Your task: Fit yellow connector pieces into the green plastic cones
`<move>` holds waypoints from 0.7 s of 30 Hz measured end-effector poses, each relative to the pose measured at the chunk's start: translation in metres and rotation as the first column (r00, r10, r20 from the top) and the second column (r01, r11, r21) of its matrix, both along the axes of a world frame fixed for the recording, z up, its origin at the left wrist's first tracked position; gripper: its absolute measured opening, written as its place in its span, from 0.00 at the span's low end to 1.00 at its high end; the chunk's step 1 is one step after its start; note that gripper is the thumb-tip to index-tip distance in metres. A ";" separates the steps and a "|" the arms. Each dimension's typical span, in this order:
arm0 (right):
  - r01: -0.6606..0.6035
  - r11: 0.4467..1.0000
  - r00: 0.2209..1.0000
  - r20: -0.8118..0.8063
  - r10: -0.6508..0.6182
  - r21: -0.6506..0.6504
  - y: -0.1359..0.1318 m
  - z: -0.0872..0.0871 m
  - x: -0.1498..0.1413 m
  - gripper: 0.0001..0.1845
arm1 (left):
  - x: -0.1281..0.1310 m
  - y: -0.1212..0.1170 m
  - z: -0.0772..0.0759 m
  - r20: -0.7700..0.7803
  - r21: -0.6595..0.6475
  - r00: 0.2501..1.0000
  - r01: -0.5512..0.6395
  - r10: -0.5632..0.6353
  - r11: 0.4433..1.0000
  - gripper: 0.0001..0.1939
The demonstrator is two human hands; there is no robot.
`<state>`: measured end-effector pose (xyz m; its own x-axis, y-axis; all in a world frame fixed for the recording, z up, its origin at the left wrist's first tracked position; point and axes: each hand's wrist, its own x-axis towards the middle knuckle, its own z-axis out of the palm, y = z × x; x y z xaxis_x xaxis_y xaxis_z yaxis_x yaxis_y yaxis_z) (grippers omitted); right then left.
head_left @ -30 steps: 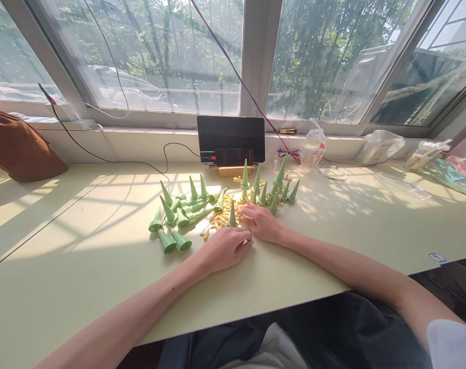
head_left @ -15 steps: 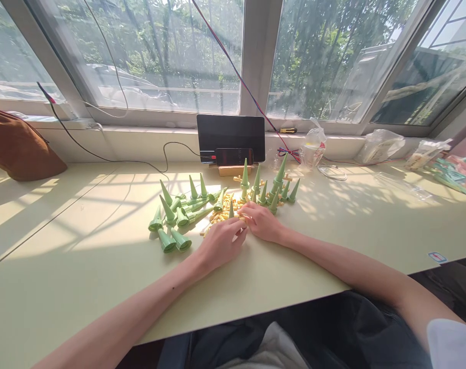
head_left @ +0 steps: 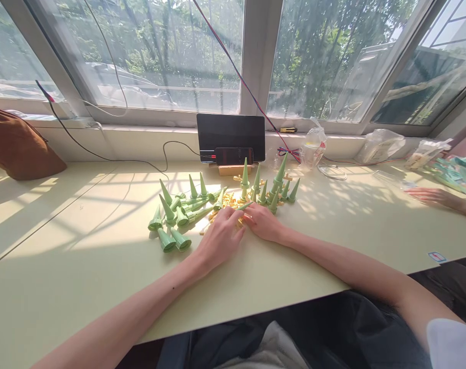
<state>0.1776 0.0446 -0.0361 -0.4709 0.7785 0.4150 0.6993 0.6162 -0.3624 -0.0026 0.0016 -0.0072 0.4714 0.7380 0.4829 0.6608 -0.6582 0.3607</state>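
Observation:
A green plastic cone lies tilted between my two hands, its tip toward the right. My left hand is closed round the cone's wide end, which its fingers mostly hide. Right beside it, my right hand is closed, with its fingertips near the cone; what they pinch is hidden. Small yellow pieces are heaped just behind my hands. Several green cones stand or lie to the left. On the right, more green cones stand upright, some with yellow pieces by them.
A dark tablet with a phone before it leans at the window sill. Cables run along the back. A brown bag sits far left. Plastic-wrapped items stand back right. Another person's hand rests on the table at far right.
The cone at my left hand has gone from upright to tilted rightward. My left hand has turned slightly, back upward. The other person's hand has come further onto the table.

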 end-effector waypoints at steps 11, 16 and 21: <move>0.017 1.000 1.000 0.025 -0.017 -0.009 0.001 0.000 0.000 0.09 | -0.001 0.002 0.001 -0.059 -0.016 0.998 0.029 -0.029 0.999 0.22; 0.015 0.999 1.000 0.007 -0.015 -0.039 -0.001 0.003 0.000 0.10 | -0.002 0.001 0.002 -0.044 -0.012 0.998 0.038 -0.038 0.999 0.23; 0.010 0.999 1.000 -0.003 -0.010 -0.033 0.001 0.001 0.000 0.11 | -0.001 0.001 0.003 -0.054 -0.011 0.998 0.037 -0.038 0.999 0.21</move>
